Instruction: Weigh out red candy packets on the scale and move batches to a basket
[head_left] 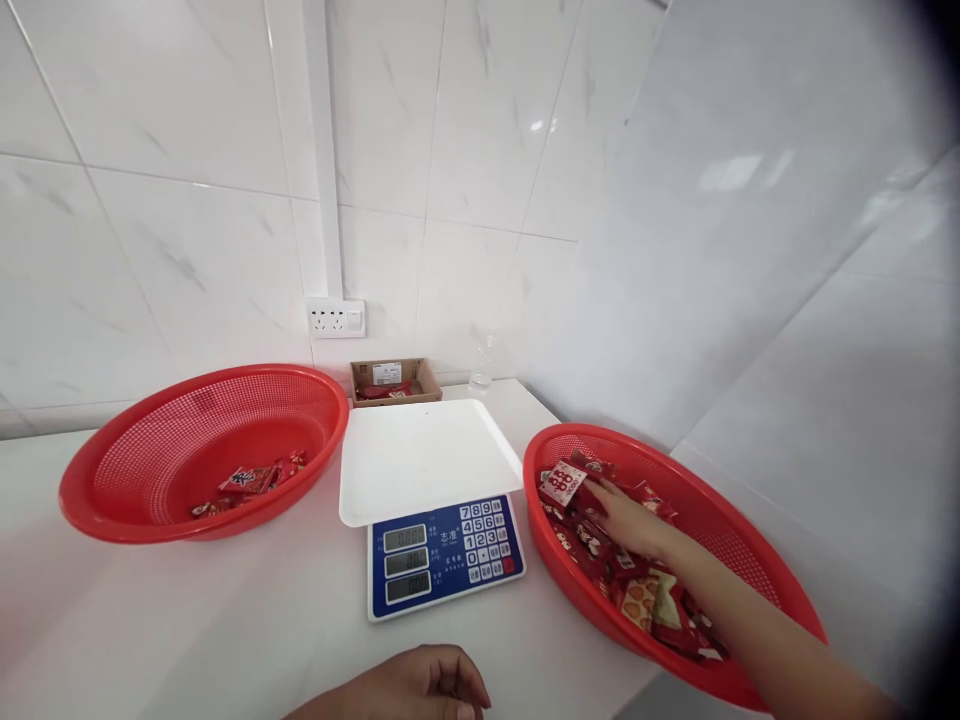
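Observation:
My right hand (pixel 626 518) reaches into the right red basket (pixel 750 530), its fingers stretched out among red snack packets (pixel 589 540). Its fingertips are partly hidden, and no packet is seen lifted. Just left of those fingers lies a white packet with red print (pixel 562 483). Near the bottom edge, my left hand (pixel 427 685) rests above the table with loosely curled fingers and nothing visible in them. Between the two baskets stands a digital scale (pixel 450 555) with a bare white pan (pixel 427 455). Its displays look like zeros.
At left, a second red basket (pixel 172 420) holds a few red packets (pixel 255 480). Behind the scale, an open cardboard box (pixel 431 380) contains red packets, beside a clear bottle-like object (pixel 481 365). A tiled wall with a socket (pixel 336 318) bounds the white table (pixel 240 620).

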